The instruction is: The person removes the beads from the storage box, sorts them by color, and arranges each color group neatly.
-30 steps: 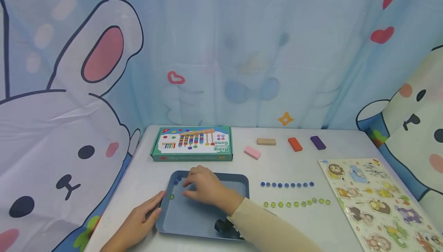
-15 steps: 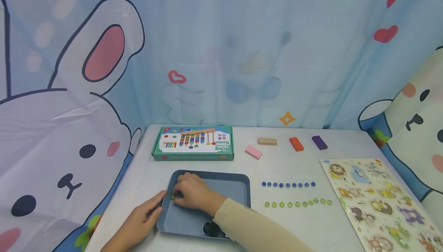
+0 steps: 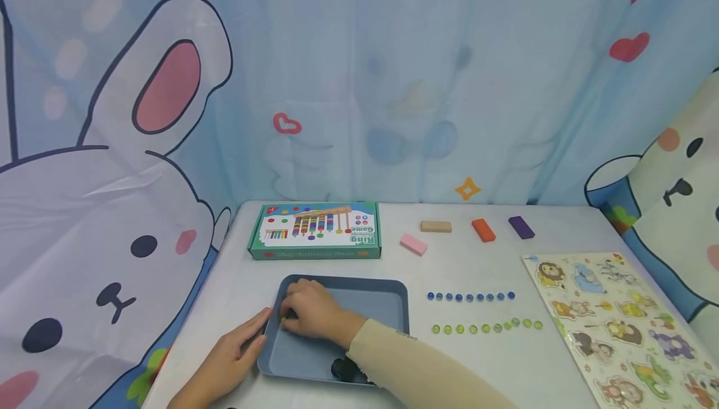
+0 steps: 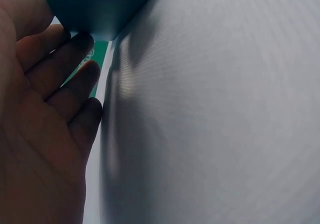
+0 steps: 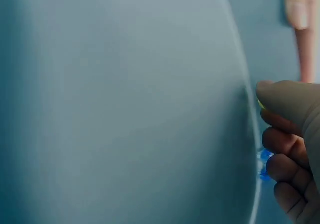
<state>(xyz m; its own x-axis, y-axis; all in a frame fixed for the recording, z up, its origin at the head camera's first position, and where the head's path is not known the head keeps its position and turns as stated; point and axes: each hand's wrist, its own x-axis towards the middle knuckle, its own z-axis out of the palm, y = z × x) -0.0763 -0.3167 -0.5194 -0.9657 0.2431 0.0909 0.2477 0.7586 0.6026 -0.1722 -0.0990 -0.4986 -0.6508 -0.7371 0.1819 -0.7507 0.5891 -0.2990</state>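
My right hand (image 3: pixel 314 310) reaches down into the left end of a grey-blue tray (image 3: pixel 387 286). Its thumb and index finger pinch a small green glass marble (image 5: pixel 261 104), mostly covered by the fingertips. Two blue marbles (image 5: pixel 265 164) lie beside the curled fingers in the right wrist view; in the head view the hand covers them. My left hand (image 3: pixel 230 351) rests on the table at the tray's left side. Its fingers are extended, with the fingertips at the tray's outer wall (image 4: pixel 100 8) in the left wrist view.
Right of the tray lie a row of blue marbles (image 3: pixel 469 297) and a row of green marbles (image 3: pixel 485 328). Behind are a green game box (image 3: pixel 314 232) and pink (image 3: pixel 414 245), tan (image 3: pixel 435 226), orange (image 3: pixel 484 230) and purple (image 3: pixel 522 227) blocks. An animal puzzle board (image 3: pixel 618 321) lies far right.
The right hand has moved left and down within the tray, from above its back left part to the green marble, and its fingers have closed on it. The left hand stays beside the tray.
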